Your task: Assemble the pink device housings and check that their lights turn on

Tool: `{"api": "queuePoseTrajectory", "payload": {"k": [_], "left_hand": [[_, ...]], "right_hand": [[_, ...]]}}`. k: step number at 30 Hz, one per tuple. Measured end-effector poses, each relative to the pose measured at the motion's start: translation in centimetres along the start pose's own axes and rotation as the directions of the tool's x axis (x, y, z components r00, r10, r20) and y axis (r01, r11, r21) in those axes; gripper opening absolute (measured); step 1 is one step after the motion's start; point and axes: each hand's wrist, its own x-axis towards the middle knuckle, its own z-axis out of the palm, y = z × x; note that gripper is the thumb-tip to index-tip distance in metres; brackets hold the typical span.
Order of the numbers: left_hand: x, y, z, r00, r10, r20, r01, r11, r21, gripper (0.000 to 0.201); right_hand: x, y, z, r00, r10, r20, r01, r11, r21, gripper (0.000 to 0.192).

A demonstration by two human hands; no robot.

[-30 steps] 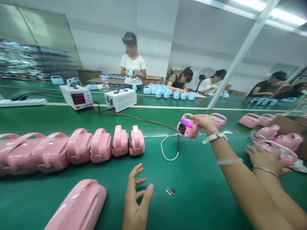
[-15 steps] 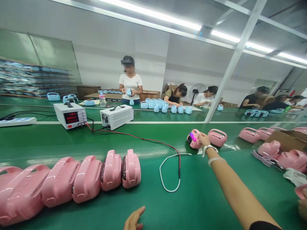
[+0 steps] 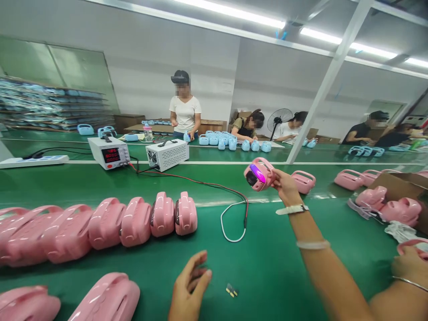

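Observation:
My right hand (image 3: 284,185) is shut on a small pink device (image 3: 259,174) with a glowing purple strip, lifted above the green belt (image 3: 267,263). A watch sits on that wrist. Low in the view, my left hand (image 3: 189,290) hovers over the belt with fingers apart and nothing in it. It is nearest a small dark part (image 3: 231,290) lying to its right. A white and red cable (image 3: 234,218) loops on the belt below the held device.
A row of pink devices (image 3: 140,220) lines the belt at left, two more (image 3: 107,298) lie nearer. A power supply (image 3: 109,152) and white box (image 3: 167,154) stand behind. Another person's hand (image 3: 409,267) rests on a pink device at right. Several people work beyond.
Half a second ago my right hand had the pink device low by the belt's far edge; it now holds it raised and closer. My left hand has come further into view.

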Motion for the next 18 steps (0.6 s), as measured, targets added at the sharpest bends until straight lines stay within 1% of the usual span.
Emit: {"api": "queuePoseTrajectory", "payload": {"k": [1,3,5,6,7,8,9,10,11,12,13,14,15,16,17,18], "left_hand": [[-0.1,1.3,0.4,0.999,-0.039,-0.011,0.038,0.996,-0.082,0.067],[-0.3,4.2,1.2,0.999,-0.054,0.006,0.054,0.974,-0.22,0.088],[-0.5,7.0,2.1,0.999,-0.005,0.054,0.022,0.948,-0.316,0.097],[-0.6,8.1,2.5,0.998,0.047,0.048,-0.027,0.939,-0.342,0.101],[-0.6,9.0,2.8,0.996,0.085,0.019,-0.073,0.929,-0.363,0.1],[-0.7,9.6,2.9,0.995,0.1,0.005,-0.09,0.919,-0.383,0.098],[-0.7,10.0,3.0,0.994,0.105,0.003,-0.095,0.913,-0.396,0.095],[-0.9,10.2,3.0,0.995,0.097,0.018,-0.082,0.912,-0.401,0.091],[-1.2,10.3,2.7,0.995,0.08,0.053,-0.053,0.92,-0.388,0.088],[-1.5,10.3,2.3,0.993,0.056,0.102,-0.018,0.94,-0.34,0.087],[-2.0,10.4,1.7,0.989,0.029,0.146,0.01,0.966,-0.259,0.087],[-2.6,10.5,0.8,0.984,0.012,0.176,0.013,0.989,-0.144,0.086],[-3.3,10.7,-0.4,0.982,0.022,0.188,-0.021,1.0,-0.004,0.082],[-4.0,10.9,-1.8,0.984,0.058,0.171,-0.082,0.987,0.141,0.075],[-4.7,11.2,-3.4,0.98,0.157,0.121,-0.186,0.943,0.277,0.062],[-5.2,11.3,-5.1,0.958,0.281,0.052,-0.278,0.873,0.4,0.05]], "right_hand": [[-2.2,-0.7,0.3,0.997,-0.024,0.073,0.022,0.999,0.032,0.026],[-7.1,-1.7,1.2,0.97,-0.077,0.229,0.057,0.994,0.096,0.03],[-12.5,-2.4,2.2,0.919,-0.108,0.378,0.058,0.988,0.143,0.032],[-15.0,-2.7,2.7,0.885,-0.115,0.451,0.05,0.987,0.153,0.033],[-17.3,-3.0,3.1,0.843,-0.13,0.522,0.054,0.986,0.159,0.032],[-19.3,-3.3,3.4,0.804,-0.155,0.574,0.073,0.984,0.163,0.029],[-20.7,-3.5,3.6,0.771,-0.183,0.61,0.101,0.981,0.166,0.027],[-21.6,-3.7,3.8,0.753,-0.208,0.625,0.132,0.977,0.167,0.024],[-21.9,-3.7,3.8,0.76,-0.213,0.614,0.147,0.977,0.156,0.023],[-21.6,-3.8,3.8,0.788,-0.191,0.585,0.14,0.981,0.132,0.023],[-20.6,-3.7,3.7,0.822,-0.149,0.549,0.113,0.989,0.1,0.023],[-19.1,-3.6,3.6,0.86,-0.092,0.502,0.069,0.996,0.063,0.025],[-17.2,-3.5,3.4,0.893,-0.035,0.448,0.024,0.999,0.03,0.026],[-14.9,-3.3,3.2,0.914,-0.002,0.406,-0.002,1.0,0.008,0.027],[-12.5,-3.1,2.9,0.937,0.023,0.347,-0.02,1.0,-0.011,0.027],[-10.0,-2.9,2.6,0.963,0.042,0.268,-0.035,0.999,-0.031,0.027]]}}
